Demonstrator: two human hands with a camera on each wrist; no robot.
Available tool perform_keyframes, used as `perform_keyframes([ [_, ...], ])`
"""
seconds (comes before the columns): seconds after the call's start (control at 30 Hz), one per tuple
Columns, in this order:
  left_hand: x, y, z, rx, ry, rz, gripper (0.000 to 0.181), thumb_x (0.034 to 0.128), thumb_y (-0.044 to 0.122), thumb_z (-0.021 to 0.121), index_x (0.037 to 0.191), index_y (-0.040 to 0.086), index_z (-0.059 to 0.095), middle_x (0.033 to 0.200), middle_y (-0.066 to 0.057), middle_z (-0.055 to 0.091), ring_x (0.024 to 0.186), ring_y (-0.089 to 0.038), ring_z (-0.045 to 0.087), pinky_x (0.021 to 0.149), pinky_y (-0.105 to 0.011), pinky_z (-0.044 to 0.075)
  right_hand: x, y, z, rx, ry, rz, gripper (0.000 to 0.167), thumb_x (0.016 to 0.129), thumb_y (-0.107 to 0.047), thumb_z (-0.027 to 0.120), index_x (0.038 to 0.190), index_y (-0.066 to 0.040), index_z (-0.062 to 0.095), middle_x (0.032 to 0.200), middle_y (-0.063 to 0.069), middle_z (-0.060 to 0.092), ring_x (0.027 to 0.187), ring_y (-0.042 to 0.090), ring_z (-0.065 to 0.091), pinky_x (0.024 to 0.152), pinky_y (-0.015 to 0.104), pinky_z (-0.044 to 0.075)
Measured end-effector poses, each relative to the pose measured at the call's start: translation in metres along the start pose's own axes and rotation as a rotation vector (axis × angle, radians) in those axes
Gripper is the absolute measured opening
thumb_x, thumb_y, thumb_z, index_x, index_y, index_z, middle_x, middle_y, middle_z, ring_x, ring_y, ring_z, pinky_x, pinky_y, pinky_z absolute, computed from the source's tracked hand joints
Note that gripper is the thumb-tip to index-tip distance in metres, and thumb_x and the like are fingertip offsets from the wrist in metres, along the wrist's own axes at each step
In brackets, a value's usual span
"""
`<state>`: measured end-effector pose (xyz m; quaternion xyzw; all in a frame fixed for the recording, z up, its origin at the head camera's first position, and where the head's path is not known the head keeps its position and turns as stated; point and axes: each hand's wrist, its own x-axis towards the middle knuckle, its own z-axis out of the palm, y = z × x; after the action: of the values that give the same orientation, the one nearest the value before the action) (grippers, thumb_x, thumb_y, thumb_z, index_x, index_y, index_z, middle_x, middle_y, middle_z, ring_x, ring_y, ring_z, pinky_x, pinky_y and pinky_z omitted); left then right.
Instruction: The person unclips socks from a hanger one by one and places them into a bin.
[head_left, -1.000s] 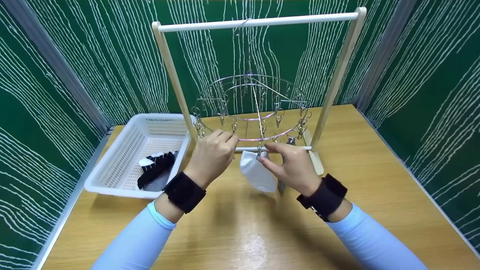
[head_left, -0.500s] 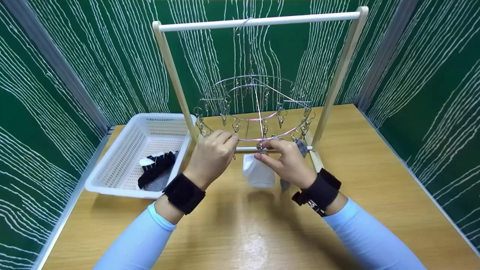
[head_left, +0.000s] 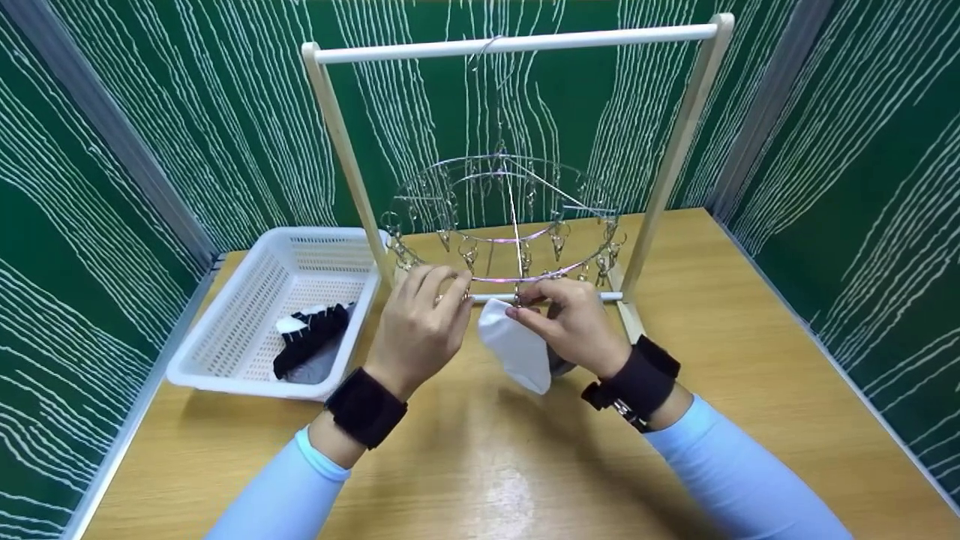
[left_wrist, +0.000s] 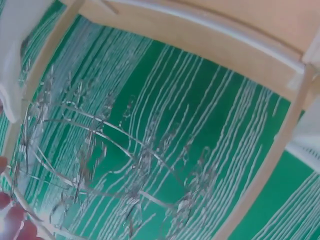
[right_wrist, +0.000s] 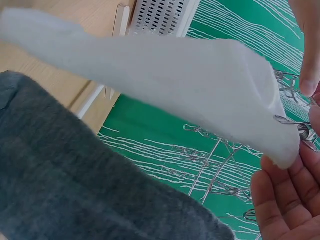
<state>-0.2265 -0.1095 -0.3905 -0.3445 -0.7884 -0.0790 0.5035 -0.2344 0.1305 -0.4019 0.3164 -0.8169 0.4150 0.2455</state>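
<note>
A white sock (head_left: pixel 514 346) hangs at the front of a round metal clip hanger (head_left: pixel 495 280). At its top my right hand (head_left: pixel 581 326) pinches a metal clip (right_wrist: pixel 303 131), whose jaws sit on the sock's edge in the right wrist view. A dark grey sock (right_wrist: pixel 90 175) hangs close by, mostly hidden behind my right hand in the head view. My left hand (head_left: pixel 420 330) is at the hanger's front left rim, fingers loosely bent and apart. Only its fingertips (left_wrist: pixel 15 220) show in the left wrist view, near the rim wire.
A wooden rack (head_left: pixel 517 43) carries the hanger by its hook. To the left stands a white plastic basket (head_left: pixel 217 367) with black, white and grey socks (head_left: pixel 315 337) inside. Several unused clips (head_left: pixel 558 240) dangle from the rings. Green walls with white lines enclose the wooden table (head_left: pixel 480 465).
My left hand has loosened its fingers from the rim and dropped slightly. My right hand moved slightly left on the clip, then stayed there. The white sock swings and turns.
</note>
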Motion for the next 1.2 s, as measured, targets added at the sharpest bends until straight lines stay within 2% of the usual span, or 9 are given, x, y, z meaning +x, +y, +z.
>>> perform_keyframes([
  [0.2, -0.021, 0.013, 0.003, -0.108, -0.004, 0.005, 0.022, 0.0869, 0.016, 0.086, 0.084, 0.009, 0.065, 0.078, -0.003, 0.064, 0.068, -0.018, 0.058, 0.06, -0.029, 0.051, 0.0, -0.002, -0.002, -0.043, 0.004, -0.001, 0.012, 0.091, -0.006, 0.087, 0.092, 0.001, 0.078, 0.093, 0.015, 0.081, 0.081, 0.025, 0.075, 0.065, 0.033, 0.062],
  [0.33, -0.033, 0.019, 0.009, -0.145, -0.124, -0.044, 0.034, 0.0899, 0.026, 0.087, 0.072, 0.012, 0.062, 0.067, 0.002, 0.058, 0.057, -0.014, 0.051, 0.05, -0.026, 0.043, 0.0, -0.001, -0.003, -0.03, 0.016, -0.004, 0.011, 0.09, -0.005, 0.087, 0.091, 0.001, 0.077, 0.09, 0.013, 0.081, 0.083, 0.025, 0.075, 0.07, 0.032, 0.063],
  [0.47, -0.041, 0.026, 0.015, -0.115, -0.301, -0.125, 0.04, 0.0958, 0.039, 0.083, 0.072, 0.01, 0.068, 0.068, 0.001, 0.064, 0.056, -0.016, 0.058, 0.048, -0.028, 0.047, 0.0, -0.001, -0.003, -0.005, 0.029, -0.006, 0.011, 0.09, -0.003, 0.087, 0.089, 0.001, 0.077, 0.089, 0.012, 0.08, 0.08, 0.023, 0.074, 0.069, 0.027, 0.06],
  [0.6, -0.042, 0.031, 0.019, -0.213, -0.538, -0.336, 0.049, 0.1005, 0.049, 0.075, 0.092, 0.002, 0.079, 0.088, -0.01, 0.078, 0.076, -0.027, 0.076, 0.062, -0.04, 0.063, 0.0, -0.001, -0.003, 0.011, 0.028, -0.008, 0.01, 0.09, -0.002, 0.087, 0.09, 0.001, 0.077, 0.088, 0.012, 0.08, 0.079, 0.023, 0.073, 0.07, 0.027, 0.059],
  [0.7, -0.041, 0.031, 0.025, -0.4, -0.692, -0.569, 0.055, 0.1002, 0.051, 0.075, 0.118, -0.001, 0.078, 0.116, -0.019, 0.08, 0.103, -0.037, 0.079, 0.084, -0.052, 0.066, 0.0, -0.001, -0.003, 0.029, 0.012, -0.003, 0.01, 0.091, -0.002, 0.086, 0.09, 0.001, 0.077, 0.09, 0.013, 0.08, 0.082, 0.026, 0.074, 0.074, 0.035, 0.064],
  [0.77, -0.04, 0.029, 0.029, -0.546, -0.742, -0.706, 0.057, 0.099, 0.048, 0.077, 0.13, 0.0, 0.074, 0.128, -0.021, 0.077, 0.116, -0.04, 0.075, 0.096, -0.057, 0.063, 0.0, -0.002, -0.003, 0.046, 0.003, -0.002, 0.01, 0.091, -0.001, 0.086, 0.09, 0.002, 0.077, 0.09, 0.013, 0.08, 0.085, 0.028, 0.075, 0.078, 0.043, 0.067],
  [0.83, -0.041, 0.028, 0.034, -0.689, -0.749, -0.791, 0.056, 0.0985, 0.042, 0.079, 0.136, 0.002, 0.071, 0.133, -0.021, 0.075, 0.124, -0.041, 0.072, 0.105, -0.058, 0.06, 0.0, -0.002, -0.003, 0.061, 0.0, -0.004, 0.009, 0.091, 0.0, 0.085, 0.09, 0.002, 0.076, 0.091, 0.014, 0.08, 0.086, 0.03, 0.076, 0.08, 0.048, 0.068],
  [1.0, -0.043, 0.029, 0.045, -0.965, -0.678, -0.87, 0.047, 0.1008, 0.028, 0.079, 0.138, 0.001, 0.069, 0.135, -0.021, 0.075, 0.128, -0.039, 0.071, 0.113, -0.056, 0.056, 0.0, -0.001, -0.004, 0.08, 0.006, -0.008, 0.009, 0.09, 0.001, 0.085, 0.09, 0.002, 0.076, 0.091, 0.015, 0.08, 0.086, 0.031, 0.077, 0.08, 0.048, 0.069],
  [1.2, -0.042, 0.033, 0.05, -1.088, -0.558, -0.901, 0.036, 0.1037, 0.02, 0.075, 0.129, -0.006, 0.073, 0.128, -0.025, 0.077, 0.12, -0.036, 0.076, 0.103, -0.044, 0.063, -0.002, -0.002, -0.004, 0.082, -0.002, -0.009, 0.008, 0.091, 0.001, 0.085, 0.091, 0.002, 0.077, 0.094, 0.015, 0.081, 0.091, 0.032, 0.078, 0.082, 0.048, 0.069],
])
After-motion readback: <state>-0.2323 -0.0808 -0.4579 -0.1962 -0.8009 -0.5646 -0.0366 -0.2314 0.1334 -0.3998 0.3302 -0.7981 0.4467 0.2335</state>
